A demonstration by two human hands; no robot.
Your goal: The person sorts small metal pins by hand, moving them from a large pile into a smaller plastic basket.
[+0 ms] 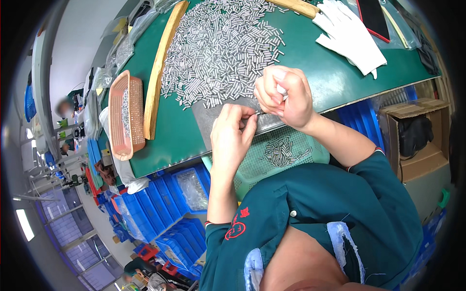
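Pinching what looks like a small metal pin [257, 112] between thumb and fingers of the left hand [231, 138], at the front edge of the desk [303, 57]. Judging by pose, probably mid-way through handling pins one by one; can't tell whether to call it checking, sorting or finishing. Next, seems to call for a light, steady left pinch, with care not to lose so small a piece over the edge.

On grip state: narrow on the left, almost closed at the tips, apparently on the pin. Curled into a fist on the right hand [287, 99], just beside the left fingertips, with a small white object [281, 90] showing among the fingers. Can't make out its kind.

Locating the pin: right at the left fingertips, near the right fist, above the grey plate [206, 123]. Spread just beyond both hands: a big pile of loose pins [225, 43], bordered on the left by a wooden strip [159, 72]. Seen below the hands, under the desk edge: a green basket [320, 157] with more pins [283, 153] inside. Parked farther left: a pink basket [137, 114], also part filled.
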